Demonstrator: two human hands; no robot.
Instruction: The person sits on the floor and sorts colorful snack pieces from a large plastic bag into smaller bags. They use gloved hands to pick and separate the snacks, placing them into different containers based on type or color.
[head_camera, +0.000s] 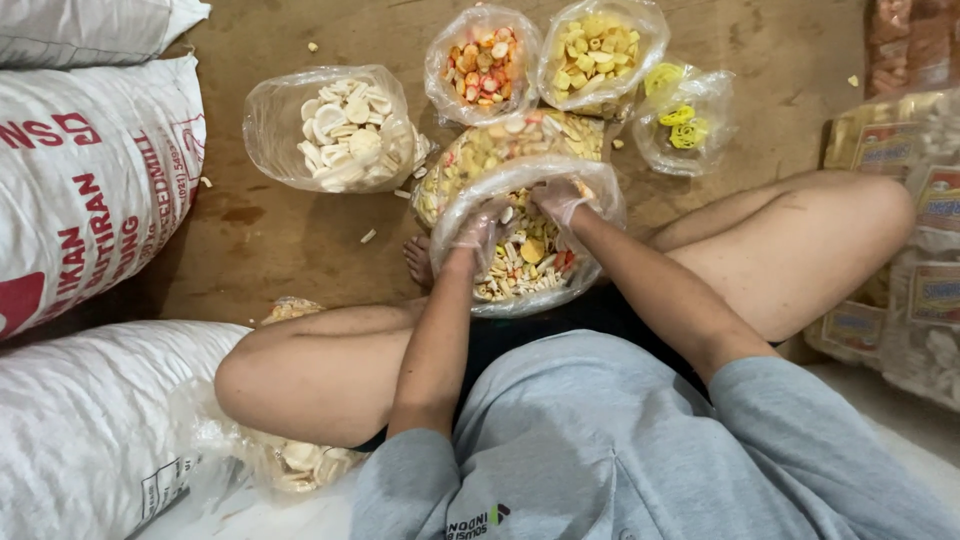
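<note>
Both sets of fingers are sunk inside a clear plastic bag (515, 290) of mixed crackers, veiled by its film; whether the left hand (477, 228) or right hand (559, 200) grips anything, I cannot tell. Its mouth opens upward, between the knees. Beyond the fingers sit four more cracker bags (335, 130).

White printed sacks (80, 180) lie along the floor's left edge; a clear bag of yellow spiral crackers (685, 120) sits near its far edge.
</note>
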